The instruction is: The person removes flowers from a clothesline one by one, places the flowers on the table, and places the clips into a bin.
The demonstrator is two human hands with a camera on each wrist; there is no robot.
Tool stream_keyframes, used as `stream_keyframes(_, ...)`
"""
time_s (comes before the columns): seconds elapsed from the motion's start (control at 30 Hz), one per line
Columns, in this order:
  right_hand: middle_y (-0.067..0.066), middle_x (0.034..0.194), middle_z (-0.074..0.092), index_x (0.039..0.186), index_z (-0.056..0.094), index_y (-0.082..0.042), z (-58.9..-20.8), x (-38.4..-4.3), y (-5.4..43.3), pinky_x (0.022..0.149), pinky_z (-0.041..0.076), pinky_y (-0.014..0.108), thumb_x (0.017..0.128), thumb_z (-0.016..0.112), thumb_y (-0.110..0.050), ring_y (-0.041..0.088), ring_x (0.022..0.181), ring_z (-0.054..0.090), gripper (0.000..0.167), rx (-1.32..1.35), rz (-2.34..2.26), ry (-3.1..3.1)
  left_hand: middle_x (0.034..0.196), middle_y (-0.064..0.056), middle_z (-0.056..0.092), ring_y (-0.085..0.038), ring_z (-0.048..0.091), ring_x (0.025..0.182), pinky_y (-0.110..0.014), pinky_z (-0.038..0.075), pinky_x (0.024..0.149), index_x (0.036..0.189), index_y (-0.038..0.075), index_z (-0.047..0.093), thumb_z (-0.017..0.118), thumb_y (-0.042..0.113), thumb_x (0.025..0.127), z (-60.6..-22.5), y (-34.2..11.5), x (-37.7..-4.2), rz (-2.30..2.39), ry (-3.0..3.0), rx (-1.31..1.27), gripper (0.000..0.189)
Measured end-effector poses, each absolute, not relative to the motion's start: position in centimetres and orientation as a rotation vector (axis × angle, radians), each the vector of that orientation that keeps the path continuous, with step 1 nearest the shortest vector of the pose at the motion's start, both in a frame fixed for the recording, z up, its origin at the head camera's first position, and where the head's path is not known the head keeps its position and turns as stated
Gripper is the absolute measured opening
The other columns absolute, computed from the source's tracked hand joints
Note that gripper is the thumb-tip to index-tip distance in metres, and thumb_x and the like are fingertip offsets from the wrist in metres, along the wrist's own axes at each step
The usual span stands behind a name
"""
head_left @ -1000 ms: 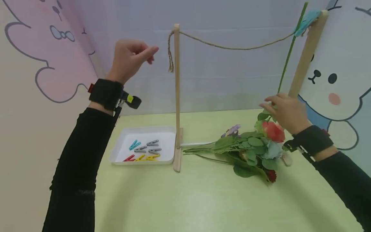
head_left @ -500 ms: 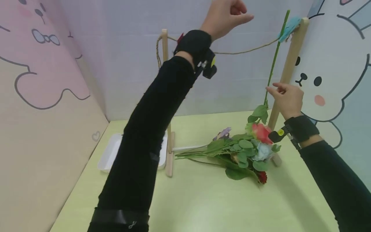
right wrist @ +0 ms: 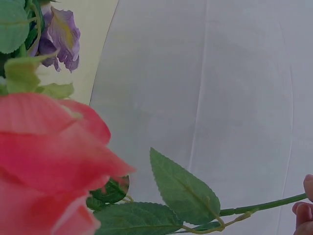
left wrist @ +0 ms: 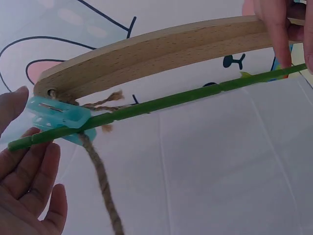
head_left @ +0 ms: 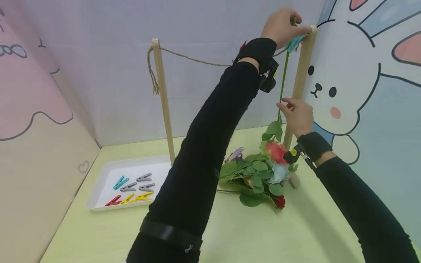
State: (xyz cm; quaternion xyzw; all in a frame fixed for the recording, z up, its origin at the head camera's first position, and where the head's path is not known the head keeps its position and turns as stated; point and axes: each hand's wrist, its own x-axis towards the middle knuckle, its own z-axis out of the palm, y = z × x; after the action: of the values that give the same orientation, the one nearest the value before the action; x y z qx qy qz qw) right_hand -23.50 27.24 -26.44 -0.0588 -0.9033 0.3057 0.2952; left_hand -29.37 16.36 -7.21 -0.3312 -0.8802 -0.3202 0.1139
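Note:
A flower's green stem [left wrist: 166, 102] hangs bloom-down from the twine [head_left: 194, 58], where a light blue clothespin [left wrist: 58, 115] clips it near the wooden post. My left hand [head_left: 282, 27] is at the clothespin; in the left wrist view its thumb and fingers stand apart around it, the fingers touching the stem's end. Lower down, my right hand [head_left: 298, 115] pinches the stem between thumb and fingertips. Below it, leaves [right wrist: 183, 188] lead toward a pink-red rose [head_left: 276, 152], which looms large in the right wrist view.
A white tray [head_left: 98, 190] at left holds several clothespins [head_left: 128, 187] in blue, grey, red and yellow. Two wooden posts [head_left: 166, 106] carry the twine. A bunch of artificial flowers [head_left: 260, 179] lies on the table [head_left: 256, 233], partly behind my left forearm.
My left hand has crossed from the left post over to the clothespin at the right. The right hand stays by the stem, its fingers closer around it. The view has turned right.

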Motion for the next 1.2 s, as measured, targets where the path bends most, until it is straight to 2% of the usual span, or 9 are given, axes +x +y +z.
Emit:
stream_keyframes(0.13,0.020,0.090,0.061,0.117,0.063,-0.003,-26.0,-23.7,26.8,0.053,0.031,0.026,0.093,0.054,-0.030,0.026,0.075,0.053,0.038,-0.150,0.812,-2.384,0.110,0.005,0.056,-0.003,0.042,0.092,-0.008,0.033,0.087,0.117,0.015,0.059,0.054,0.035,0.091,-7.4,16.0,-29.4,-0.972,-2.518,-0.947,0.033)
stream_keyframes(0.27,0.019,0.093,0.062,0.109,0.067,-0.003,-25.9,-23.6,26.5,0.057,0.032,0.026,0.092,0.053,-0.034,0.020,0.073,0.048,0.038,-0.185,0.861,-2.353,0.097,0.007,0.051,-0.002,0.040,0.086,-0.009,0.033,0.084,0.111,0.014,0.062,0.055,0.034,0.091,-7.5,16.1,-29.4,-1.020,-2.508,-0.954,0.030)
stream_keyframes(0.47,0.016,0.091,0.059,0.106,0.068,-0.003,-26.0,-23.8,26.2,0.059,0.032,0.027,0.091,0.054,-0.036,0.017,0.073,0.043,0.039,-0.208,0.902,-2.336,0.105,0.008,0.054,-0.002,0.043,0.090,-0.009,0.033,0.087,0.113,0.016,0.060,0.053,0.035,0.091,-7.3,15.8,-29.0,-1.073,-2.554,-0.932,0.029)
stream_keyframes(0.67,0.018,0.087,0.058,0.101,0.069,0.000,-26.1,-24.1,26.1,0.061,0.031,0.029,0.091,0.056,-0.030,0.020,0.071,0.044,0.035,-0.204,0.832,-2.297,0.113,0.014,0.057,0.002,0.046,0.098,-0.014,0.020,0.098,0.110,0.025,0.060,0.051,0.042,0.091,-7.2,16.0,-28.9,-1.013,-2.601,-0.863,0.026)
stream_keyframes(0.77,0.018,0.086,0.058,0.099,0.069,0.002,-26.1,-24.3,26.2,0.062,0.030,0.029,0.091,0.056,-0.028,0.020,0.071,0.044,0.033,-0.186,0.802,-2.287,0.112,0.015,0.059,0.002,0.046,0.099,-0.015,0.015,0.101,0.108,0.026,0.061,0.051,0.042,0.091,-7.4,16.1,-29.2,-1.037,-2.578,-0.849,0.025)
stream_keyframes(0.97,0.015,0.080,0.055,0.099,0.069,0.001,-26.1,-24.1,26.0,0.061,0.029,0.030,0.092,0.055,-0.030,0.020,0.070,0.041,0.034,-0.191,0.833,-2.313,0.109,0.016,0.061,0.004,0.048,0.098,-0.013,0.012,0.097,0.112,0.028,0.063,0.054,0.040,0.091,-7.9,16.6,-29.5,-1.152,-2.514,-0.798,0.026)
stream_keyframes(1.2,0.018,0.081,0.057,0.098,0.068,0.001,-26.7,-24.1,25.5,0.058,0.029,0.032,0.092,0.056,-0.030,0.024,0.070,0.045,0.034,-0.124,0.778,-2.376,0.117,0.017,0.060,0.007,0.048,0.104,-0.007,0.017,0.089,0.120,0.028,0.059,0.053,0.038,0.092,-7.7,16.3,-29.6,-1.318,-2.449,-0.740,0.031)
